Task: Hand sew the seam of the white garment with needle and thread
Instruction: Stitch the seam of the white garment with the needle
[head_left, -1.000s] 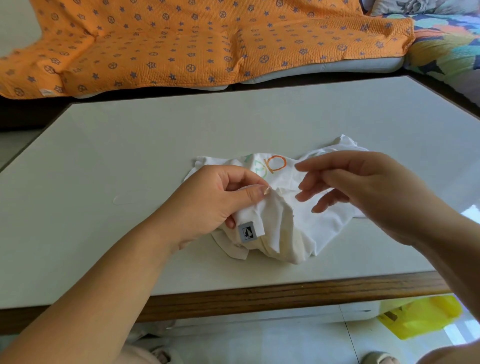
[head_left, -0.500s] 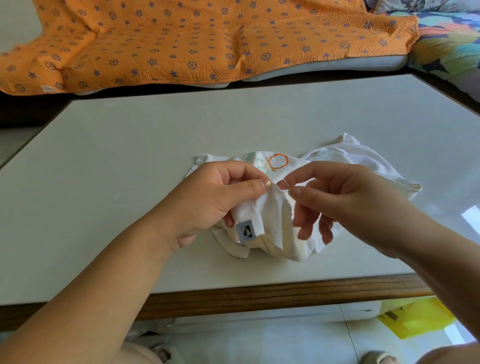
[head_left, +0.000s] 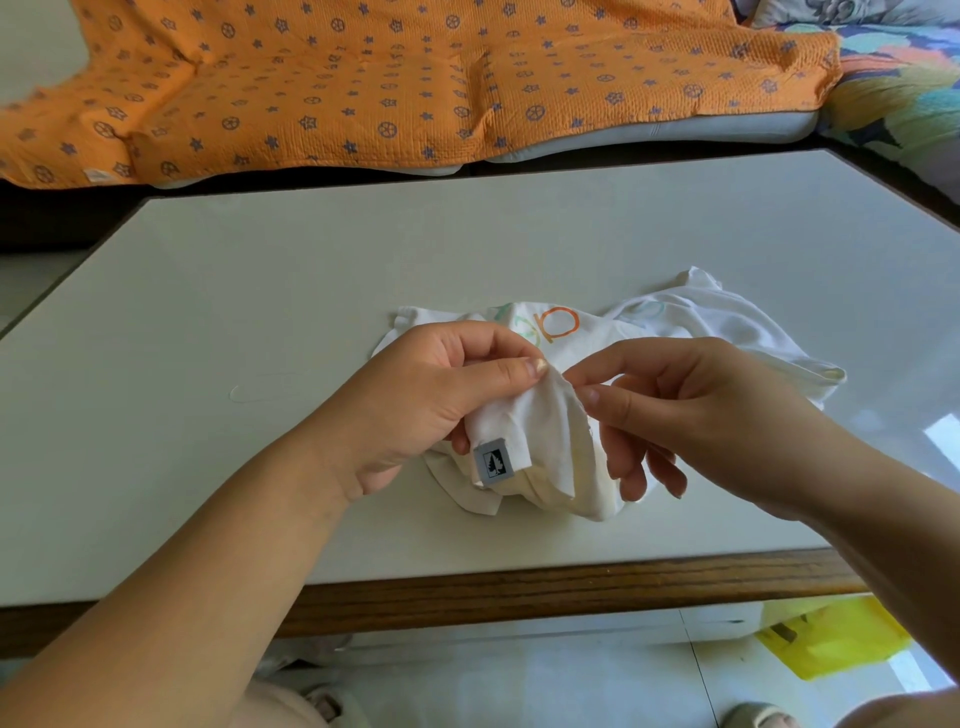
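The right hand (head_left: 701, 415) has closed in from clear of the cloth. Its fingers (head_left: 592, 397) now pinch the raised fold edge of the white garment (head_left: 550, 447). The left hand (head_left: 431, 400) grips that fold above the bench (head_left: 208, 415). No needle can be made out. Judgement: stitching is about to begin.

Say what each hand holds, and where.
Left hand pinches the white garment at its raised fold, above the label. Right hand pinches at that fold's edge; a needle cannot be seen.
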